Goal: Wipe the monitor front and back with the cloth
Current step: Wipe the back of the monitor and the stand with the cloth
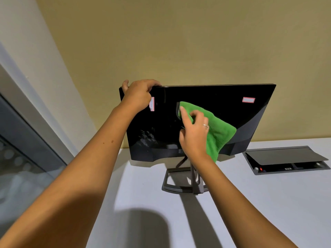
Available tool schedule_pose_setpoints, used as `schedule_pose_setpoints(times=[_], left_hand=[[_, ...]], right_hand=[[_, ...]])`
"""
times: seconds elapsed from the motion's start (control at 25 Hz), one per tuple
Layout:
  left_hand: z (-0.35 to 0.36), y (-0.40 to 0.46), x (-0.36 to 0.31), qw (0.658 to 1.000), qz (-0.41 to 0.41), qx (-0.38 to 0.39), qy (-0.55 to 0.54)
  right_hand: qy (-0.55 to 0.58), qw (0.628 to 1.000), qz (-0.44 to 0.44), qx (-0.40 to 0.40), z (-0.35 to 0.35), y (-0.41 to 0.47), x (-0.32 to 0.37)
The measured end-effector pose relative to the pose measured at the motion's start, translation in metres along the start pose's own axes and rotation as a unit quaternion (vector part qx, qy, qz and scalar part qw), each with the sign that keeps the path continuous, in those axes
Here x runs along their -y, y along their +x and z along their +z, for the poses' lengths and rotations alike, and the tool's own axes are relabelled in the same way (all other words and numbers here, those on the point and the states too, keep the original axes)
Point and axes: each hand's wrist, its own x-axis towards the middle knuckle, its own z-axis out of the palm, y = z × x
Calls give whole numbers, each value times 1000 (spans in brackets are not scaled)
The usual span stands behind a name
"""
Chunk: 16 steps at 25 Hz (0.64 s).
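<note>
A black monitor [215,97] stands on a grey frame stand [172,187] on the white desk, its glossy back side with two red-edged stickers turned toward me. My left hand [138,94] grips the monitor's top left corner, fingers curled over the upper edge. My right hand [193,133] holds a green cloth [219,133] against the middle of the back, near where the stand arm joins. The cloth hangs down to the monitor's lower edge.
The white desk [259,203] runs up to a yellow wall [179,42]. An open desk socket box with a grey flap [286,158] lies to the right of the monitor. A window frame [26,122] borders the left side.
</note>
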Motion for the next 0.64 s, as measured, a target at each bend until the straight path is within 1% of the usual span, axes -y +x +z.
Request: schedule_pose_setpoints(times=[0.16, 0.28, 0.36, 0.4, 0.48, 0.52, 0.64], left_hand=[[-2, -3, -4, 1000, -9, -15, -2], [-2, -1, -2, 1000, -4, -22, 0], [0, 2, 2, 1000, -5, -20, -7], [-1, 2, 3, 1000, -5, -19, -9], [0, 3, 3, 1000, -1, -17, -11], [0, 3, 3, 1000, 2, -16, -8], [-1, 4, 5, 1000, 7, -17, 3]], right_hand=[[-41, 994, -97, 11, 20, 0, 36], [-99, 974, -201, 27, 45, -26, 44], [-127, 960, -244, 44, 56, -52, 35], [-134, 958, -247, 59, 58, -65, 28], [-133, 962, -224, 78, 55, -81, 15], [-123, 969, -200, 70, 51, -80, 11], [-63, 993, -97, 8, 37, -54, 15]])
